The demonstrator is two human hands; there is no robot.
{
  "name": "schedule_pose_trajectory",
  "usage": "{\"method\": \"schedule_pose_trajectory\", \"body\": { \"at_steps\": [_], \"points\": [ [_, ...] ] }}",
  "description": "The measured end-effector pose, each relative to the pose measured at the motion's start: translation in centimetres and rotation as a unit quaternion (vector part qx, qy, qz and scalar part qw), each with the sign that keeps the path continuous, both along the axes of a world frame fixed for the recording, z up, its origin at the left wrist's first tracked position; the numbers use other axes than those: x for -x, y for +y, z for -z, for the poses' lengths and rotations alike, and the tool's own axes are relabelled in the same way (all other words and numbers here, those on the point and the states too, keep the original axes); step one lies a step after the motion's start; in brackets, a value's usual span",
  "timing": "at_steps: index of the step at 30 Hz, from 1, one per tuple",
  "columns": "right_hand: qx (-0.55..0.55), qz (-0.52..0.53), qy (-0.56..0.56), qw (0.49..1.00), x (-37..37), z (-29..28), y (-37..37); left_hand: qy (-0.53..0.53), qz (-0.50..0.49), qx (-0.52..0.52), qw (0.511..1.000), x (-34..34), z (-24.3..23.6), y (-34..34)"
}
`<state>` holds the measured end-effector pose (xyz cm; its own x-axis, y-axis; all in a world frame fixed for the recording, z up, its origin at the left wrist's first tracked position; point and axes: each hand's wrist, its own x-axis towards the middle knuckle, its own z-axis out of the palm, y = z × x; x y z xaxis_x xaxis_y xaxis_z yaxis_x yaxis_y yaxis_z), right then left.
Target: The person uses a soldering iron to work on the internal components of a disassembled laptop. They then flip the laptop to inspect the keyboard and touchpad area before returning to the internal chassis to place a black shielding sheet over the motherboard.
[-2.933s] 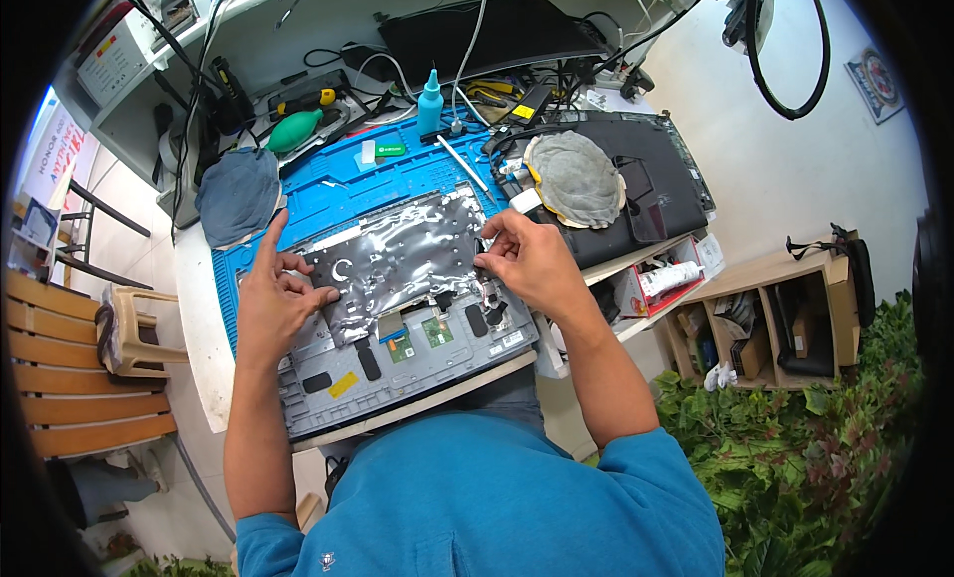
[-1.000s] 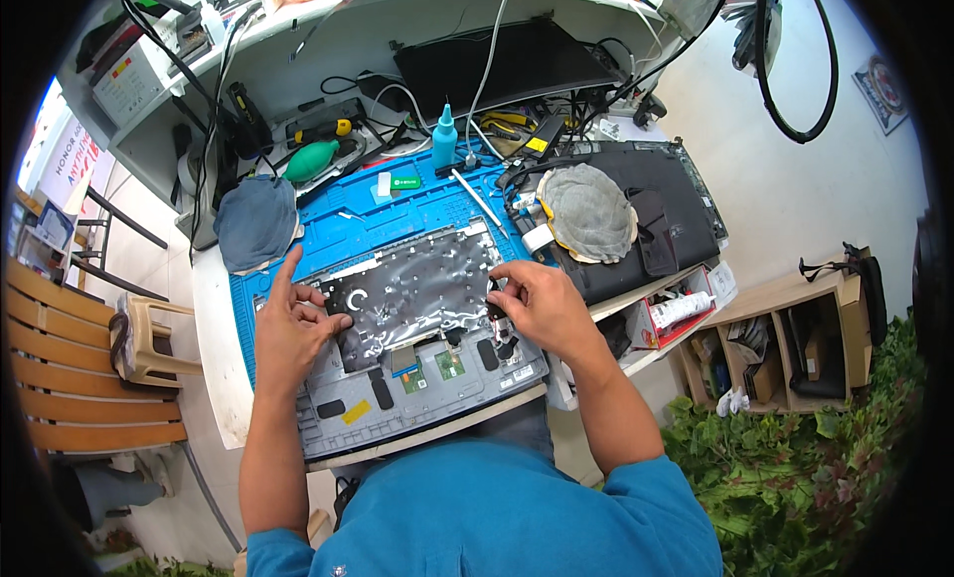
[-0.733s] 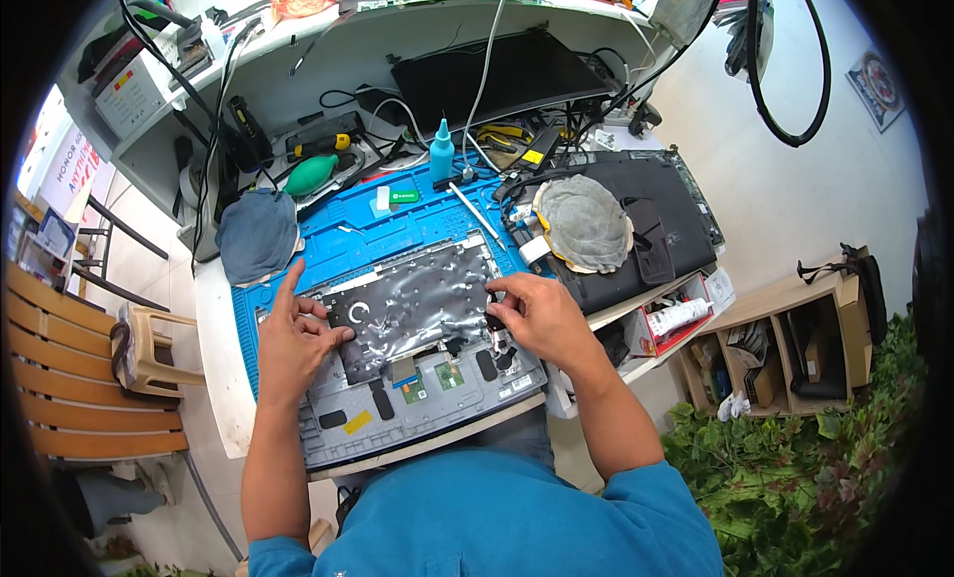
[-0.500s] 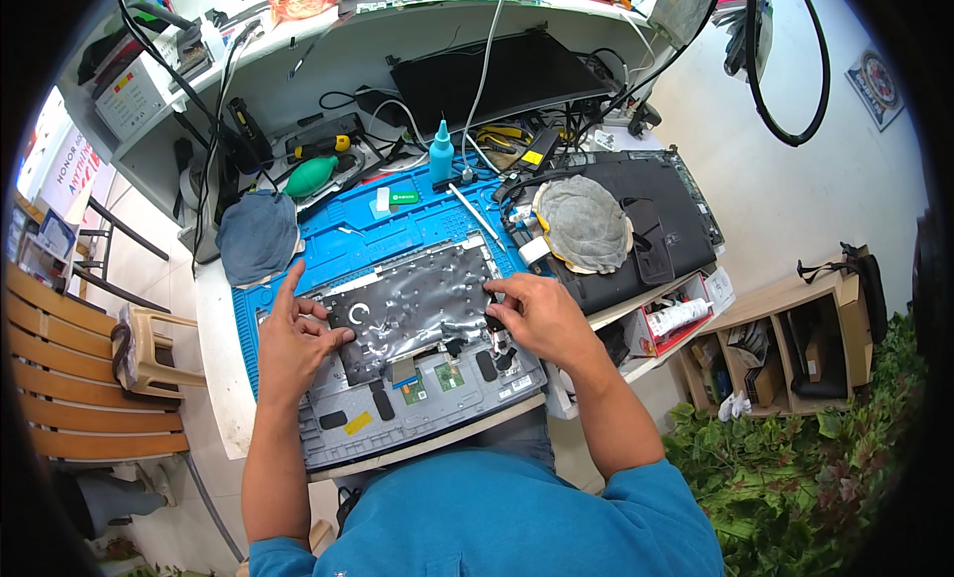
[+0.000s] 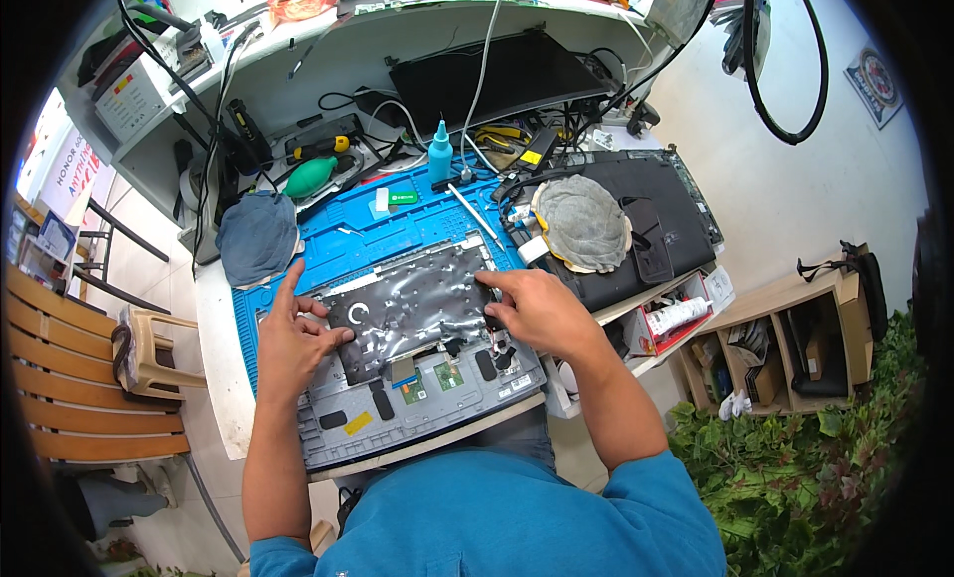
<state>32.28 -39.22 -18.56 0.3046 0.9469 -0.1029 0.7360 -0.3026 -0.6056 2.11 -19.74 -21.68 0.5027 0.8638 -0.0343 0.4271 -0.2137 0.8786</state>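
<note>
A laptop keyboard backed with shiny black film (image 5: pixel 412 304) lies in an upturned grey laptop palm-rest cover (image 5: pixel 397 433), near the front edge of the bench. My left hand (image 5: pixel 296 343) is at the keyboard's left edge, its thumb touching the film and its index finger stretched away from me. At the opposite edge, my right hand (image 5: pixel 542 309) rests its index fingertip on the film, with the thumb lower down by the corner. The fingers of both hands are apart. My right hand's other fingers are mostly hidden beneath it.
Under the cover is a blue repair mat (image 5: pixel 348 244). A blue dropper bottle (image 5: pixel 440 155), green air blower (image 5: pixel 310 176) and white pen-like tool (image 5: pixel 475 215) lie beyond. Cloth pads (image 5: pixel 584 224) flank the work, one on a black device (image 5: pixel 671 214). A drawer (image 5: pixel 676 319) stands out at right.
My right index finger has straightened and shifted slightly up and left onto the film. My left hand and the keyboard look unmoved.
</note>
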Motion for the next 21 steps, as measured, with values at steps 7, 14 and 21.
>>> {"method": "schedule_pose_trajectory", "body": {
  "at_steps": [7, 14, 21],
  "points": [
    [0.089, -0.038, -0.051, 0.994, -0.3, -1.5, 1.1, 0.028, -0.009, -0.001, 1.000, -0.2, -0.7, -0.1],
    [-0.059, -0.160, -0.153, 0.973, -1.8, 0.0, 2.1, 0.040, -0.006, -0.004, 0.999, -0.1, -0.7, -0.1],
    [-0.078, -0.169, -0.188, 0.964, -1.8, 1.4, 3.3, 0.045, -0.006, 0.006, 0.999, 0.0, -0.6, 0.0]
  ]
}}
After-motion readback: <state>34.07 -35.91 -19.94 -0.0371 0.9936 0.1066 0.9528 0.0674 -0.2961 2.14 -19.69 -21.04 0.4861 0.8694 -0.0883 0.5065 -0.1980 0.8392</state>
